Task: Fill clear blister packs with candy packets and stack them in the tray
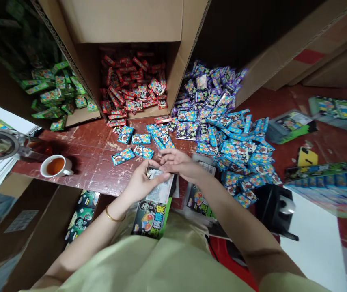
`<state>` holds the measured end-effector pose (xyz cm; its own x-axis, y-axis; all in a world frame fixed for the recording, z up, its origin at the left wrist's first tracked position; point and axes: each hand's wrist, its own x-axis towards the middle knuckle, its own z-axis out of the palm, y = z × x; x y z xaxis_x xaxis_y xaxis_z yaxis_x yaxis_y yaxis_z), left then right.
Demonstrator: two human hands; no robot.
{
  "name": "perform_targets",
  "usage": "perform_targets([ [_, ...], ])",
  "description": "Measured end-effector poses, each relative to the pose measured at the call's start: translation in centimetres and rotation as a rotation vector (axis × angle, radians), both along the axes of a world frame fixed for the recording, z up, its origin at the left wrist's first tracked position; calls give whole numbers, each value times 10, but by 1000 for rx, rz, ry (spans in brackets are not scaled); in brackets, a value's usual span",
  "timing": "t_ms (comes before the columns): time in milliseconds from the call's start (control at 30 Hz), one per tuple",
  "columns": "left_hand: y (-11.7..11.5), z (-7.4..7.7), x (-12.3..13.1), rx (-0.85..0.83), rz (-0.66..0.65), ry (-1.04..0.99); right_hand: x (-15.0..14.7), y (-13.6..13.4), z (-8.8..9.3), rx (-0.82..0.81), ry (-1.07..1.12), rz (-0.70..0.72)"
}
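My left hand (147,182) is closed on a printed bag (150,217), black and green with large coloured lettering and a pale panel at its upper end. The thumb lies across that panel, and the bag hangs down in front of my body. My right hand (181,164) is at the bag's upper end, close against the left fingertips. Its fingers reach out to the left, loosely bent, with nothing visible in them. Just beyond both hands, several small blue candy packets (143,151) lie on the red tabletop (100,172).
Cardboard boxes hold green packets (59,95), red packets (133,81) and purple packets (212,85). A heap of blue packets (240,148) spreads rightward. A cup of tea (57,166) stands left, a black device (275,211) right. More printed bags (199,198) lie beside my right forearm.
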<state>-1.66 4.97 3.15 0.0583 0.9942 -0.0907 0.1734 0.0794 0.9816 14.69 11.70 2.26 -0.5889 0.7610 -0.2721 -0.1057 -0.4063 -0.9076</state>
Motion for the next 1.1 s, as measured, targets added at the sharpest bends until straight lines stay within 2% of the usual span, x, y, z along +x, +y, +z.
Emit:
perform_targets([
  [67, 0, -1, 3, 9, 13, -16, -1, 0, -6, -156, 24, 59],
  [133, -2, -4, 5, 1, 11, -53, -2, -1, -8, -212, 15, 32],
  [233, -7, -9, 1, -96, -40, -150, 4, 0, -5, -83, -21, -2],
  [300, -11, -12, -8, -236, -178, -238, 16, 7, -1, 53, -81, 16],
  [333, -13, -13, -14, -309, -257, -279, 24, 11, 0, 100, -111, -20],
  [400, -14, -11, -28, -403, -334, -387, 40, 16, 1, 129, -141, -241],
  [467, -13, -7, -37, -370, -227, -508, 50, 13, 0, 84, -116, -513],
  [500, -11, -5, -38, -310, -126, -549, 51, 6, -1, 47, -99, -590],
  [533, -9, -2, -37, -243, -20, -567, 50, -4, -1, 10, -91, -605],
  [567, -7, -1, -33, -187, 83, -554, 47, -16, -1, -26, -87, -552],
  [667, -3, -1, -14, -105, 336, -432, 34, -56, 1, -52, -77, -207],
  [700, -4, -3, -8, -95, 371, -389, 31, -65, 2, -23, -79, -157],
  [733, -6, -5, -2, -80, 369, -348, 28, -70, 3, 24, -80, -174],
  [833, -21, -12, 10, -14, 163, -262, 23, -63, 6, 188, -92, -471],
  [900, -32, -14, 14, 13, -12, -219, 19, -50, 6, 187, -82, -600],
  [967, -40, -13, 15, 25, -125, -169, 14, -39, 5, 68, -64, -617],
  [1033, -41, -12, 14, 28, -171, -117, 8, -34, 2, -52, -33, -614],
  [1100, -38, -11, 10, 4, -193, -67, -1, -39, -1, -25, -8, -687],
])
